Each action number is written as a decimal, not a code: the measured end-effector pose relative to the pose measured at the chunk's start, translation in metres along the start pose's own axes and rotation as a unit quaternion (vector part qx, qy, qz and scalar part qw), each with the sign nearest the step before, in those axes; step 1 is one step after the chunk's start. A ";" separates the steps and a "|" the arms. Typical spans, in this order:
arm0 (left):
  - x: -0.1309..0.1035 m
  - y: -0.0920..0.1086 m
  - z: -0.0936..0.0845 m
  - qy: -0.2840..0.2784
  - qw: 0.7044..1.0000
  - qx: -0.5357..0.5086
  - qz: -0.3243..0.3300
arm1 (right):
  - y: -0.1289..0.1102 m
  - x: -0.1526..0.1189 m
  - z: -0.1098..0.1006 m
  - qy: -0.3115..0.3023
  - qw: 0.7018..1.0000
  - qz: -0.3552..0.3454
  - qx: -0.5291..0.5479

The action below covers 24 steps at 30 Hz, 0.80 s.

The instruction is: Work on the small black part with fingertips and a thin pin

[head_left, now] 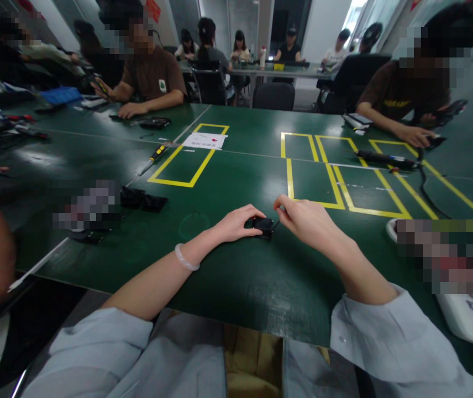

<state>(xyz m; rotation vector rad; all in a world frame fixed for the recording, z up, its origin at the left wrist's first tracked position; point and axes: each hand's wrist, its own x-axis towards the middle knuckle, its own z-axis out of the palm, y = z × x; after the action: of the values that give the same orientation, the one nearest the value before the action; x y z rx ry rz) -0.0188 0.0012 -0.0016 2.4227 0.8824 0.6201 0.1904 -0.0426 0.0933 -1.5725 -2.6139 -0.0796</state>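
Note:
My left hand (242, 222) is closed around a small black box-shaped part (263, 225), thumb on the near side and fingers on the far side. The part rests on or just over the green table (236, 276). Close by on its right, my right hand (300, 218) is in a pinch, fingertips slightly above the part. A thin dark strip or wire (277, 225) runs from the part's right side toward those fingers. Whatever the right fingertips grip is too small to make out.
Yellow tape rectangles (190, 184) mark the table; a paper sheet (204, 140) lies on one. A yellow-black screwdriver (153, 157) and black pouches (143, 199) are to the left. At right are a white case (468, 315) and a black tool (385, 158). Co-workers sit opposite and at left.

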 end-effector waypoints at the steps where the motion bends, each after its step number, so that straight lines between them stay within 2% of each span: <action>1: 0.000 0.000 0.000 0.000 1.000 0.000 0.002 | 0.000 0.000 0.000 0.006 1.000 -0.005 0.008; 5: 0.000 -0.001 0.001 -0.002 1.000 0.002 -0.002 | 0.000 -0.001 0.000 0.013 1.000 -0.004 0.019; 12: 0.000 -0.001 0.001 -0.002 1.000 0.003 -0.007 | -0.001 0.000 -0.001 -0.011 1.000 0.014 -0.010; 24: 0.000 0.000 0.000 -0.003 1.000 0.001 -0.007 | -0.002 -0.001 -0.002 0.010 1.000 0.004 0.023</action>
<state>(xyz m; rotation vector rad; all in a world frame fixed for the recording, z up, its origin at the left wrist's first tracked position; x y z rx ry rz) -0.0187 0.0013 -0.0020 2.4174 0.8983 0.6070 0.1891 -0.0452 0.0955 -1.5582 -2.5751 -0.0341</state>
